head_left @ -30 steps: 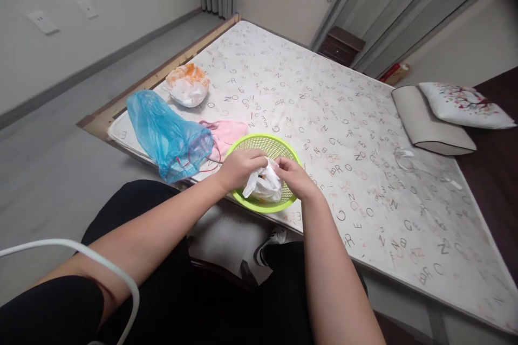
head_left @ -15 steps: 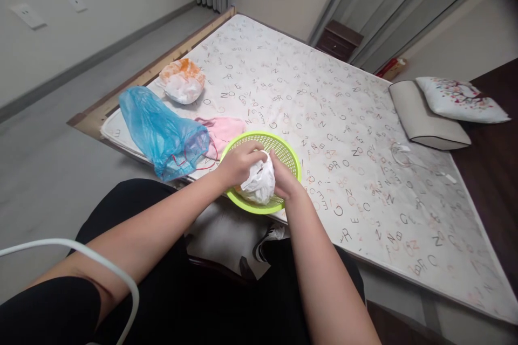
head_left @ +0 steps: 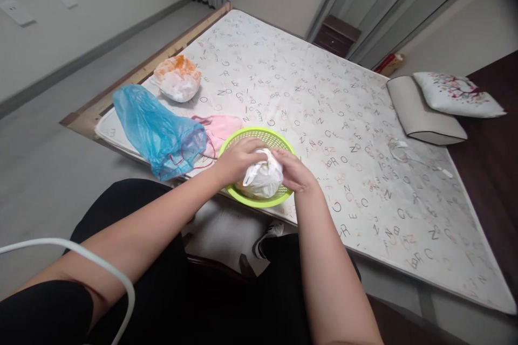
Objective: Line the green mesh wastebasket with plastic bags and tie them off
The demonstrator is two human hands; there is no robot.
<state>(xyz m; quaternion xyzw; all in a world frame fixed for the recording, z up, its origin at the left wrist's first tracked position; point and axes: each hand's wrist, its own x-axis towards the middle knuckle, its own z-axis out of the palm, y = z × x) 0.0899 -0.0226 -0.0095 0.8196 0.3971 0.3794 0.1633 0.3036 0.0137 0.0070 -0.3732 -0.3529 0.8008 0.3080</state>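
Note:
A white plastic bag [head_left: 265, 179], crumpled and with a hint of orange at its lower left, sits inside a lime-green perforated basket [head_left: 259, 204] at the mattress edge. My left hand [head_left: 242, 159] grips the bag's top from the left, fingers curled over it. On the other side, my right hand [head_left: 295, 170] has its thumb and fingers closed on the bag's right upper part. What lies inside the bag is hidden. Left of the basket are a pink cloth [head_left: 222, 128] and a blue plastic bag [head_left: 156, 129] with a red drawstring.
A white and orange bundle [head_left: 178, 78] rests farther back on the letter-print mattress [head_left: 291, 86]. Two cushions lie at the far right, one plain beige [head_left: 424, 110], one flowered [head_left: 459, 94]. A coiled cable [head_left: 400, 151] is near them. A white cable [head_left: 101, 259] crosses the lower left.
My right hand has shifted right, and the white bag's top has spread wider between my hands. The whole view has moved slightly.

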